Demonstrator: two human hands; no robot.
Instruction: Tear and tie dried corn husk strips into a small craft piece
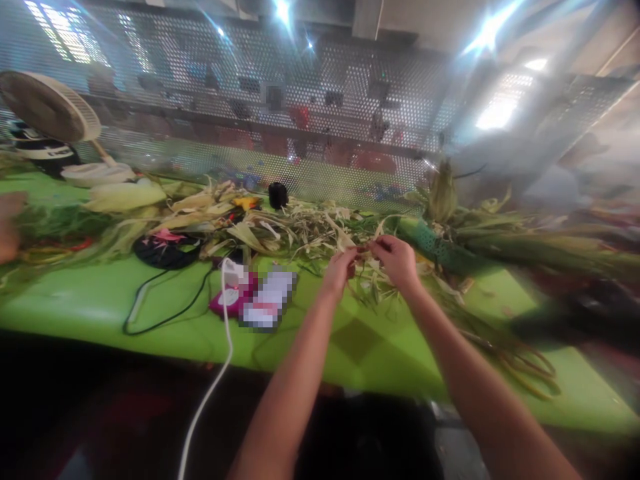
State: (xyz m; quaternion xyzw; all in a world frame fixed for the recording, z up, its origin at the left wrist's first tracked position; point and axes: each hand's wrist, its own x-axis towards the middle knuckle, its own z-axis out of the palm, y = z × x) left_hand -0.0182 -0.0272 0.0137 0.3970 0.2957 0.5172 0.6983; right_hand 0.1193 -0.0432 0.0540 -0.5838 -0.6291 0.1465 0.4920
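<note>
Both my arms reach forward over a bright green table [100, 300]. My left hand [340, 267] and my right hand [397, 260] meet close together above a heap of pale yellow-green leaf strips [310, 233]. The fingers of both hands are pinched on thin leaf strips [364, 252] stretched between them. More loose strips hang below the hands onto the table.
A white cable [220, 373] and a black cable [165, 313] run to small pink and white items [235, 293] left of my hands. A dark round item [165, 250], a small black object [278, 195] and a fan [47, 107] stand at the left. Green bundles [500, 247] lie at the right. A perforated metal screen [300, 100] backs the table.
</note>
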